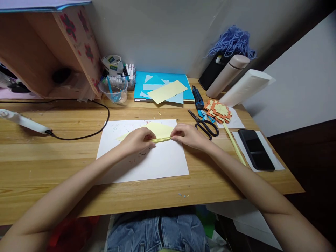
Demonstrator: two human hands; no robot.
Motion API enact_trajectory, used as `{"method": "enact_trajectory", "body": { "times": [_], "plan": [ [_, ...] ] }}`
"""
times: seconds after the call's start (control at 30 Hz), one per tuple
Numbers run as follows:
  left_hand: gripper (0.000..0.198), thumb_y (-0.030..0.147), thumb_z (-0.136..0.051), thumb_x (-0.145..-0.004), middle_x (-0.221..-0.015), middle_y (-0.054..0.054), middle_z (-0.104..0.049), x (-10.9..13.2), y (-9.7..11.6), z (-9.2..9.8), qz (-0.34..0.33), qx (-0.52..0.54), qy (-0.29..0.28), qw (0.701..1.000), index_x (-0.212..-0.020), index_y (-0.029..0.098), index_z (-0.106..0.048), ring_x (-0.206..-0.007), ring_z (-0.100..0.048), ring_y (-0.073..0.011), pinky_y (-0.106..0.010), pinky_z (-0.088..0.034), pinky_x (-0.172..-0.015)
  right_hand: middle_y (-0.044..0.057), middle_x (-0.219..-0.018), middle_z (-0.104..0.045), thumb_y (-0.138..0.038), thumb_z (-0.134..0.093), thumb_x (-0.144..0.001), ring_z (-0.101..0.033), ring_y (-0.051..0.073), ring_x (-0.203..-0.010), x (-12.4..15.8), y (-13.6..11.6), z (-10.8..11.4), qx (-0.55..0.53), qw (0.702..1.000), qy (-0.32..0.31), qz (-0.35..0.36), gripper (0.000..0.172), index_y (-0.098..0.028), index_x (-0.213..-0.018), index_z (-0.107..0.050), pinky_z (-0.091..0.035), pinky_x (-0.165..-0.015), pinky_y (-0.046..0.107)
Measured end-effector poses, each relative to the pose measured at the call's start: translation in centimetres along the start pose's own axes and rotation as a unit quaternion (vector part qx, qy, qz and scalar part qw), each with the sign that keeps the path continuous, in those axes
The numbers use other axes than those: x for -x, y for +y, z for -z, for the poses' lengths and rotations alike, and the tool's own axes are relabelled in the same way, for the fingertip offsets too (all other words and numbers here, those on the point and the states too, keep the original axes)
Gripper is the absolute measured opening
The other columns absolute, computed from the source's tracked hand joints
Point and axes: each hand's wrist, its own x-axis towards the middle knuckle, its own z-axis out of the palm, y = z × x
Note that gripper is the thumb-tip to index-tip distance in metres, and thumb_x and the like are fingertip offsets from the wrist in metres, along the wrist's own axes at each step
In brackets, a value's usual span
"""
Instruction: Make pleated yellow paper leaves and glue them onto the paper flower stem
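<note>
A pale yellow sheet of paper lies partly folded on a white sheet in the middle of the wooden desk. My left hand rests on the yellow paper's left part with its fingers curled and pinching the folded edge. My right hand pinches the same fold at its right end. Both hands press the fold down against the white sheet.
Black scissors lie right of my right hand, beside an orange and yellow paper flower on a stick and a black phone. A blue mat with paper pieces, a plastic cup and a glue gun with cable lie farther back and left.
</note>
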Motion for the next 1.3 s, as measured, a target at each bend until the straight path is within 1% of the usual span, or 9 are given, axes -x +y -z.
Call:
{"method": "enact_trajectory", "body": {
  "times": [0.07,0.17,0.3,0.43,0.63,0.87,1.03,1.17,1.3],
  "plan": [
    [0.016,0.032,-0.061,-0.076,-0.084,-0.004,-0.064,-0.1,0.5,-0.7,-0.026,-0.025,0.025,0.999,-0.085,0.019,-0.065,-0.074,-0.056,-0.0163,-0.026,-0.04,-0.062,0.003,-0.081,-0.063,-0.021,-0.059,-0.079,-0.056,0.016,-0.079,0.4,0.0,-0.2,0.016,0.999,0.016,0.035,0.006,-0.019,-0.077,-0.065,-0.041,-0.07,0.028],
    [0.012,0.025,-0.055,-0.081,-0.083,-0.004,-0.063,-0.2,1.1,-1.7,-0.066,-0.09,0.069,0.991,-0.082,0.019,-0.065,-0.073,-0.055,-0.0156,-0.026,-0.039,-0.061,0.004,-0.081,-0.062,-0.02,-0.058,-0.08,-0.054,0.018,-0.082,1.0,0.3,-0.5,0.029,0.996,0.045,0.071,0.006,-0.019,-0.077,-0.063,-0.04,-0.072,0.029],
    [0.021,0.021,-0.045,-0.087,-0.08,-0.005,-0.063,0.1,1.8,-2.4,-0.113,-0.193,0.078,0.971,-0.084,0.017,-0.066,-0.069,-0.054,-0.0158,-0.027,-0.034,-0.056,0.002,-0.076,-0.061,-0.02,-0.06,-0.079,-0.054,0.016,-0.077,1.5,0.8,-0.8,0.007,0.995,0.077,0.07,0.006,-0.019,-0.074,-0.06,-0.04,-0.07,0.028],
    [0.024,0.022,-0.043,-0.088,-0.078,-0.006,-0.062,0.6,2.0,-2.7,-0.122,-0.245,0.087,0.958,-0.084,0.016,-0.065,-0.068,-0.053,-0.0159,-0.027,-0.033,-0.054,0.001,-0.076,-0.061,-0.02,-0.062,-0.079,-0.053,0.016,-0.077,1.6,1.2,-1.0,-0.006,0.994,0.09,0.068,0.005,-0.019,-0.074,-0.06,-0.04,-0.071,0.028],
    [0.027,0.019,-0.037,-0.09,-0.079,-0.008,-0.062,0.5,1.5,-3.2,-0.137,-0.276,0.1,0.946,-0.087,0.015,-0.064,-0.069,-0.052,-0.016,-0.029,-0.035,-0.058,0.002,-0.077,-0.06,-0.022,-0.06,-0.08,-0.054,0.016,-0.077,1.5,1.6,-1.0,-0.031,0.995,0.076,0.065,0.006,-0.019,-0.075,-0.06,-0.041,-0.069,0.027],
    [0.025,0.016,-0.037,-0.089,-0.077,-0.008,-0.06,0.3,1.4,-3.5,-0.147,-0.284,0.106,0.942,-0.081,0.013,-0.06,-0.068,-0.049,-0.0162,-0.03,-0.034,-0.06,0.004,-0.078,-0.059,-0.021,-0.058,-0.081,-0.053,0.017,-0.078,2.1,2.0,0.2,0.032,0.995,0.051,0.08,0.006,-0.018,-0.076,-0.059,-0.041,-0.069,0.028],
    [0.024,0.016,-0.037,-0.089,-0.077,-0.007,-0.059,0.2,1.5,-3.6,-0.143,-0.274,0.104,0.945,-0.081,0.014,-0.06,-0.068,-0.048,-0.0168,-0.031,-0.034,-0.061,0.004,-0.078,-0.058,-0.02,-0.056,-0.082,-0.051,0.017,-0.077,2.2,2.0,0.1,0.047,0.995,0.039,0.084,0.005,-0.018,-0.077,-0.058,-0.04,-0.068,0.028],
    [0.021,0.018,-0.039,-0.088,-0.079,-0.007,-0.059,0.1,1.6,-3.4,-0.122,-0.254,0.105,0.954,-0.083,0.015,-0.06,-0.071,-0.049,-0.0172,-0.031,-0.034,-0.063,0.004,-0.078,-0.057,-0.019,-0.054,-0.082,-0.051,0.017,-0.077,2.1,2.1,0.1,0.048,0.995,0.033,0.076,0.005,-0.018,-0.079,-0.058,-0.04,-0.068,0.028],
    [0.019,0.019,-0.041,-0.088,-0.08,-0.007,-0.059,0.1,1.7,-3.4,-0.106,-0.232,0.105,0.961,-0.083,0.015,-0.059,-0.072,-0.049,-0.0173,-0.031,-0.034,-0.064,0.005,-0.081,-0.056,-0.018,-0.053,-0.084,-0.051,0.017,-0.079,2.1,2.1,-0.1,0.046,0.994,0.034,0.093,0.005,-0.018,-0.082,-0.058,-0.04,-0.07,0.028]
  ]
}}
